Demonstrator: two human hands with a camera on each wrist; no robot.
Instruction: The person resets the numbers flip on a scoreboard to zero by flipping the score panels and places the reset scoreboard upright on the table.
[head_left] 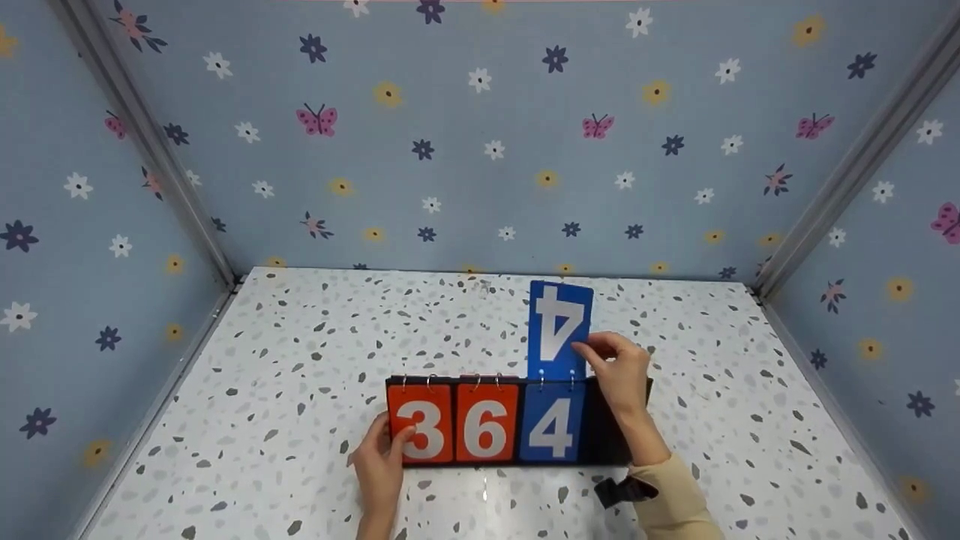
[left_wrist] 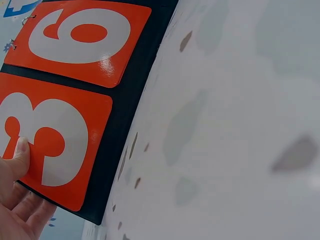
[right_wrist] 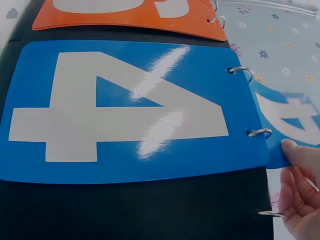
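A black flip scoreboard (head_left: pixel 604 439) stands on the speckled table with number cards on metal rings. My left hand (head_left: pixel 379 456) grips its left end, thumb over the red 3 card (left_wrist: pixel 75 145) and fingers behind the board. Beside that card is a red 6 card (head_left: pixel 486 424). A blue 4 card (right_wrist: pixel 75 125) lies against the board's front. Above the top edge, another blue card (head_left: pixel 559 326) stands turned up with an upside-down 4. My right hand (head_left: pixel 621 373) pinches its right edge between thumb and fingers. The board's rightmost section shows bare black.
The white speckled table (head_left: pixel 315 330) extends around the scoreboard. Blue walls (head_left: pixel 480 120) with flowers and butterflies enclose the back and both sides. A black strap (head_left: pixel 626 491) is by the right sleeve (head_left: pixel 675 499).
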